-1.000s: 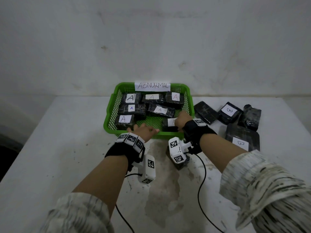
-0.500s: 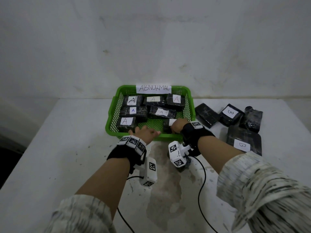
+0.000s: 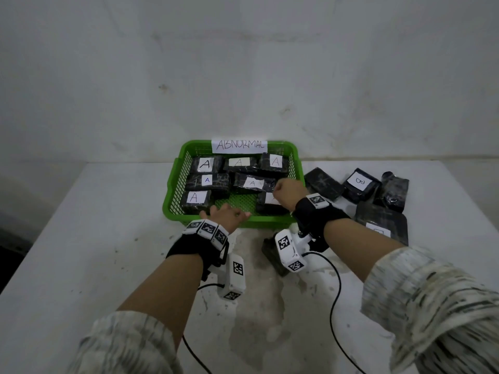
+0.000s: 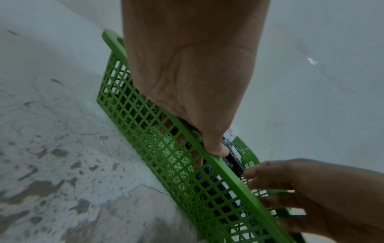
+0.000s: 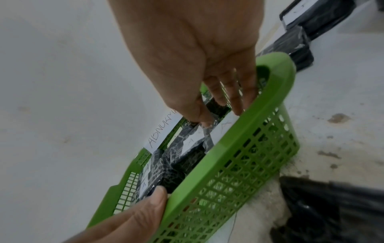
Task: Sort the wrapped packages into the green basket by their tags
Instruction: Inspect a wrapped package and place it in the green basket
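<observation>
My left hand [image 3: 226, 214] grips the green basket's [image 3: 172, 190] near rim; my right hand [image 3: 288, 190], fingers loosely extended, touches an A-tagged package [image 3: 267, 205] inside.

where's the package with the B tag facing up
In the head view the B-tagged package lies on the table, right of the green basket, between two untagged black packages.

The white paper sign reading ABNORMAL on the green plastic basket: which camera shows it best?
The head view: the white paper sign faces the camera on the far rim of the green plastic basket, fully readable. The right wrist view shows it slanted and partly hidden behind the right hand. The left wrist view shows only a sliver.
</observation>
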A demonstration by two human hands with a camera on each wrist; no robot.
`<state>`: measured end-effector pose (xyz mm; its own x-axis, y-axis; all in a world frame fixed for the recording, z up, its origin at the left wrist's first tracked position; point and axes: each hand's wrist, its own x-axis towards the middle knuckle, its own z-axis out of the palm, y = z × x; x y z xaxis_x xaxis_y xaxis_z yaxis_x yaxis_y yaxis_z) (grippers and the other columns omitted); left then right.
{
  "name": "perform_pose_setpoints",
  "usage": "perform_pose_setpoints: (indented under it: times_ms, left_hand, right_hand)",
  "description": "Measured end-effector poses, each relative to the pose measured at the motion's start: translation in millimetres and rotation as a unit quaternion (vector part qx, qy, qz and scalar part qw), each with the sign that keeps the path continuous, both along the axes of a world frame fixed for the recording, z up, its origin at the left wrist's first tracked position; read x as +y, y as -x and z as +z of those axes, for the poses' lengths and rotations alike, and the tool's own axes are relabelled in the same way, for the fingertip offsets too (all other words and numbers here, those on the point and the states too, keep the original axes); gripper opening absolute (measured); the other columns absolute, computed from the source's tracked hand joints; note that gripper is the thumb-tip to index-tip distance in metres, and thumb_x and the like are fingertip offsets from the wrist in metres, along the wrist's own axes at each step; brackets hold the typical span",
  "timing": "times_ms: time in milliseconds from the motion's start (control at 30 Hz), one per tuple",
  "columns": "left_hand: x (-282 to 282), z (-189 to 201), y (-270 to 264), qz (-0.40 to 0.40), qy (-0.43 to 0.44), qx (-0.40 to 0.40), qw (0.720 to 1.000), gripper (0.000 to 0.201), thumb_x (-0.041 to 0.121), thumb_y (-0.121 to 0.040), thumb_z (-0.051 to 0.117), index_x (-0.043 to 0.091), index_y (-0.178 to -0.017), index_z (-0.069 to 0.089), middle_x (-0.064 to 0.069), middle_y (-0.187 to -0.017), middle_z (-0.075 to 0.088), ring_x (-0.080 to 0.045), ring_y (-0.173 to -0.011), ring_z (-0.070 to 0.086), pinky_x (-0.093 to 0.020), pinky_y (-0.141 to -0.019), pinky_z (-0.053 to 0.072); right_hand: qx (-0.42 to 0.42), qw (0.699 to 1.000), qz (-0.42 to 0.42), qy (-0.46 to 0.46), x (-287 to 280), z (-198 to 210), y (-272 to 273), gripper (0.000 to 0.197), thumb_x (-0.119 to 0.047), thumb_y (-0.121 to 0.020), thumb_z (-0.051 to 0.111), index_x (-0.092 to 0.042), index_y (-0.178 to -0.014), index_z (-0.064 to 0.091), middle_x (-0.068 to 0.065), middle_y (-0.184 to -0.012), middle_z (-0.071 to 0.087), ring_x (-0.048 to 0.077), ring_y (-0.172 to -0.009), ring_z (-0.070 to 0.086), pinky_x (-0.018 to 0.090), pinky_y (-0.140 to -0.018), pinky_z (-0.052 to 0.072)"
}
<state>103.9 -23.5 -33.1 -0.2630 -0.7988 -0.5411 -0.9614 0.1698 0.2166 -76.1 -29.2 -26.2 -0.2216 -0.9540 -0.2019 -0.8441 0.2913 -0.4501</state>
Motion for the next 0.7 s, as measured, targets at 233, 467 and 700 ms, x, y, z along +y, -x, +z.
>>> perform_pose_setpoints:
  times_ms: [233,467,700]
  left_hand:
    - [0.7,5.3,2.4,0.008,-0.015,-0.005,1.000,0.053,0.058,-0.096,0.021,0.035,-0.140,0.038,-0.005,-0.154,0.022,-0.038,-0.143,0.011,-0.060,-0.112,0.002]
    - [13.2,11.4,33.9,-0.026,0.035,0.019,0.999,0.039,0.043,-0.100,0.025,0.034,-0.128,0.050,-0.007,-0.141,0.041,-0.028,-0.137,0.029,-0.065,-0.111,-0.003]
    - [31.4,3.4,72.9,-0.069,-0.008,0.014,0.997,0.045,0.054,-0.096,0.029,0.032,-0.133,0.041,-0.008,-0.138,0.036,-0.033,-0.135,0.024,-0.065,-0.109,0.002]
  right_hand:
    - [-0.056,0.971,-0.159,0.173,14.0,1.0,62.9,0.026,-0.009,-0.088,0.052,-0.008,-0.114,0.056,0.016,-0.122,0.046,0.032,-0.107,0.051,0.030,-0.085,0.039]
    - [0.034,0.990,-0.138,0.009,25.7,-36.1,97.0,0.053,-0.021,-0.086,0.061,-0.009,-0.135,0.045,0.019,-0.140,0.031,0.039,-0.127,0.033,0.046,-0.102,0.036]
    - [0.076,0.992,-0.096,-0.036,14.1,-49.5,104.2,0.074,-0.020,-0.086,0.065,-0.017,-0.149,0.025,0.008,-0.160,0.005,0.033,-0.144,0.011,0.052,-0.109,0.031]
